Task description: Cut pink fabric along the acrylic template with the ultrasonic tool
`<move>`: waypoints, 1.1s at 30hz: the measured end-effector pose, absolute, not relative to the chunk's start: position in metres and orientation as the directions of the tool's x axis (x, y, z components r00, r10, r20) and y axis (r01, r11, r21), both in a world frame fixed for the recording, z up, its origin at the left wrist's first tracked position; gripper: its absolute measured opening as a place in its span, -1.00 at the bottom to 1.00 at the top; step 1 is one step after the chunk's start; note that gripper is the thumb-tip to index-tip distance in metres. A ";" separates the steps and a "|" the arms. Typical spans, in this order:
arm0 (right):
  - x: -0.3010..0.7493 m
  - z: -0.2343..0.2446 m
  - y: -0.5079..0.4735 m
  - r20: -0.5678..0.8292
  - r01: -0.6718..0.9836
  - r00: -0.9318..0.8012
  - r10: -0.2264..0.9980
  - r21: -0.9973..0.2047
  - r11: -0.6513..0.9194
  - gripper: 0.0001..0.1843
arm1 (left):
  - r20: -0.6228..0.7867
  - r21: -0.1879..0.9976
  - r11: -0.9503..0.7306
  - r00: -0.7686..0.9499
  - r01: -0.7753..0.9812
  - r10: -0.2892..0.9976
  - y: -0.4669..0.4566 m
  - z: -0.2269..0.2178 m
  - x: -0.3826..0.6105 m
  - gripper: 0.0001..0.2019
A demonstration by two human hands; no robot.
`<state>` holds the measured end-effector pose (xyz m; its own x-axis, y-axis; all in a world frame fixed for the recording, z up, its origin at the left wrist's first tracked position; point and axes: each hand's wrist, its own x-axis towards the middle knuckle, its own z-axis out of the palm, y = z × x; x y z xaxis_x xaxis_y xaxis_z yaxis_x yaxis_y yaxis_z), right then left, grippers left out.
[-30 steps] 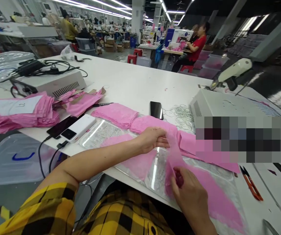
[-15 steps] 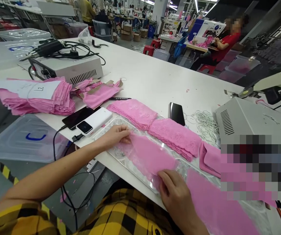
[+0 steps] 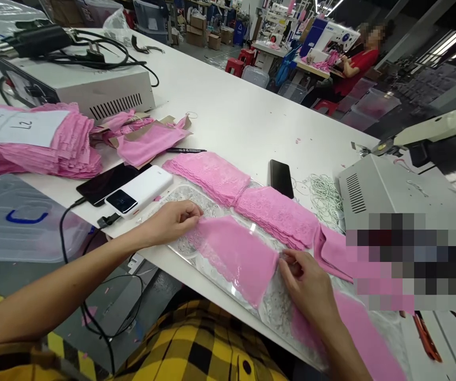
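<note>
A pink fabric piece with a lace edge [image 3: 238,254] lies spread on a clear, glossy board [image 3: 277,301] over a grey-white patterned surface. My left hand [image 3: 176,219] pinches its left end, thumb against curled fingers. At the upper right corner of the same piece, my right hand [image 3: 307,283] has thumb and forefinger closed on the edge. Just beyond are two stacks of pink lace pieces, a left stack [image 3: 210,177] and a right stack [image 3: 277,214]. Under and beside my right forearm lies another flat pink piece [image 3: 365,333], partly covered.
A white power bank [image 3: 140,190] and a dark phone [image 3: 107,182] sit left of the board. Behind are a second phone [image 3: 281,178], tangled pale elastic cord [image 3: 325,196] and a grey machine box [image 3: 371,185]. A tied pink bundle [image 3: 65,143] lies far left.
My right hand has moved from the piece's lower edge up to its upper right corner. The piece now lies flatter. My left hand stays at the left end while the view has shifted.
</note>
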<state>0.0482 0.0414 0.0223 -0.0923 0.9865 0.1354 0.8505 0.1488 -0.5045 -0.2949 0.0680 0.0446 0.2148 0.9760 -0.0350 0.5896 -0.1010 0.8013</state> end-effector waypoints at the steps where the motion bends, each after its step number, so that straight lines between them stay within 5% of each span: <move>1: 0.045 0.022 0.043 0.118 0.848 -0.093 0.989 -0.511 0.141 -0.64 | -0.027 0.794 -0.108 0.212 0.599 0.977 0.069 0.043 -0.296 -0.79; 10: 0.048 0.033 0.047 0.080 0.849 -0.151 0.985 -0.500 0.171 -0.73 | 0.121 0.655 -0.331 0.339 0.679 0.933 0.063 0.045 -0.301 -0.77; 19: 0.028 0.029 0.016 0.472 0.711 -0.478 0.741 -0.287 0.642 -0.78 | 0.368 0.468 -0.606 0.482 0.643 0.795 0.053 0.043 -0.290 -0.74; 26: 0.019 0.021 0.001 0.519 0.642 -0.579 0.628 -0.184 0.744 -0.79 | 0.187 0.260 -0.742 0.722 0.617 0.666 0.056 0.024 -0.268 -0.60; 33: 0.020 0.020 -0.004 0.541 0.650 -0.539 0.646 -0.220 0.727 -0.79 | 0.310 0.212 -0.757 0.692 0.619 0.652 0.053 0.021 -0.273 -0.66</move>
